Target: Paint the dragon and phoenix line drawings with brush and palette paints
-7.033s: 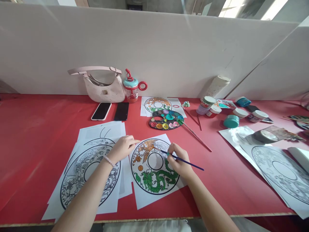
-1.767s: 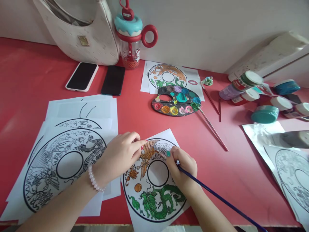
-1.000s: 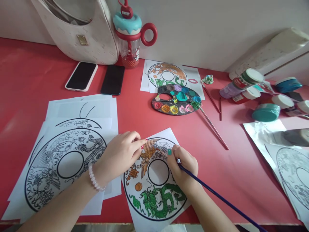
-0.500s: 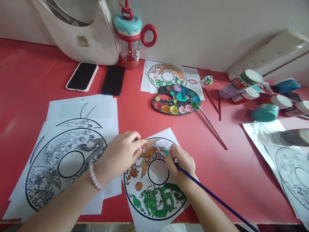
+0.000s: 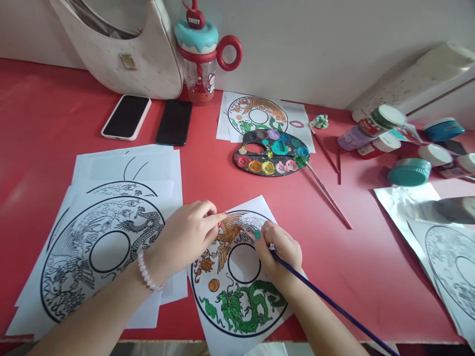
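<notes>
A sheet with a ring-shaped dragon-and-phoenix drawing (image 5: 244,263) lies before me, its dragon painted green and part of the phoenix orange. My right hand (image 5: 280,249) pinches a paintbrush (image 5: 326,300) with a long dark-blue handle. The brush tip meets the phoenix near its wing, at the edge of the orange paint. Fingertips of my left hand (image 5: 191,237) rest on the sheet's upper left, holding nothing; the index finger is stretched out and the others are bent. Beyond the sheet sits a dark paint palette (image 5: 249,166) with several colours in its wells.
Unpainted printed sheets (image 5: 148,316) are stacked at left. A thin brush (image 5: 330,198) leans on the palette. Two phones (image 5: 126,117), a handbag (image 5: 122,74) and a cup (image 5: 200,74) stand behind. Paint jars (image 5: 408,172) and more sheets (image 5: 449,267) occupy the right.
The brush tip and my right hand have shifted very slightly over the phoenix. My left hand stays in place on the sheet.
</notes>
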The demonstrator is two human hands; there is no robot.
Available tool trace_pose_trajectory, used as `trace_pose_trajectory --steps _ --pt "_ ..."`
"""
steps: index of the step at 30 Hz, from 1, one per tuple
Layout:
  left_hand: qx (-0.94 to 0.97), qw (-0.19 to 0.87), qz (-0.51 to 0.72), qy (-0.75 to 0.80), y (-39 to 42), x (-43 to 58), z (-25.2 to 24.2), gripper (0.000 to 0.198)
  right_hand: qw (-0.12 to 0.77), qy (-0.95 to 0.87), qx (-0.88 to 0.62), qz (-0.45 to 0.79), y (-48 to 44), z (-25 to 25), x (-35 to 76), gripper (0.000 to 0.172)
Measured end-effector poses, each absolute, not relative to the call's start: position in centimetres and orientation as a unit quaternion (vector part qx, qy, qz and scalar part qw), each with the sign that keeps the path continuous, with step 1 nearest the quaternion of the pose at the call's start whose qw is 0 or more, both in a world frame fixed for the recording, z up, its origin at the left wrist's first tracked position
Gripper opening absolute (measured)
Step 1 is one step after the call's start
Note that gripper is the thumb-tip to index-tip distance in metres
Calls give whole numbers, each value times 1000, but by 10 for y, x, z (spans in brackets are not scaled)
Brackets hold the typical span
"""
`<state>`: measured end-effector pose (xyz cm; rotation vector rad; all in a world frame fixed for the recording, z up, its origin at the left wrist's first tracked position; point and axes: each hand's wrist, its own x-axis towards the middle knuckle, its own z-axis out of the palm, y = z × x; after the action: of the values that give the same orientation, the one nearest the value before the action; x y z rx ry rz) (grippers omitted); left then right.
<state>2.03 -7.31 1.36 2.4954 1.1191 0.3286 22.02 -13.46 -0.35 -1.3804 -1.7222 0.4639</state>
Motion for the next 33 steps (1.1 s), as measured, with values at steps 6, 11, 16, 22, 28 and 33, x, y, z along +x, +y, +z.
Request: trace_pose_trajectory --steps 6,11,16,22,28,33 --pt "890 189 117 397 -73 20 13 28 431 -675 -576 164 -134 -3 220 37" --pt "891 189 119 395 -73 20 13 29 429 -667 -586 167 -135 -1 220 37" --pt "893 185 118 394 -73 20 13 29 437 -701 -532 188 -133 -5 221 36" --pt "893 183 113 396 -73 20 13 29 432 -695 -544 184 -133 -6 221 36" --pt "893 179 112 398 -73 20 13 29 426 -675 -578 171 -134 -3 220 36" --pt "891 186 114 397 -73 19 13 29 428 -668 -585 169 -134 -2 220 36"
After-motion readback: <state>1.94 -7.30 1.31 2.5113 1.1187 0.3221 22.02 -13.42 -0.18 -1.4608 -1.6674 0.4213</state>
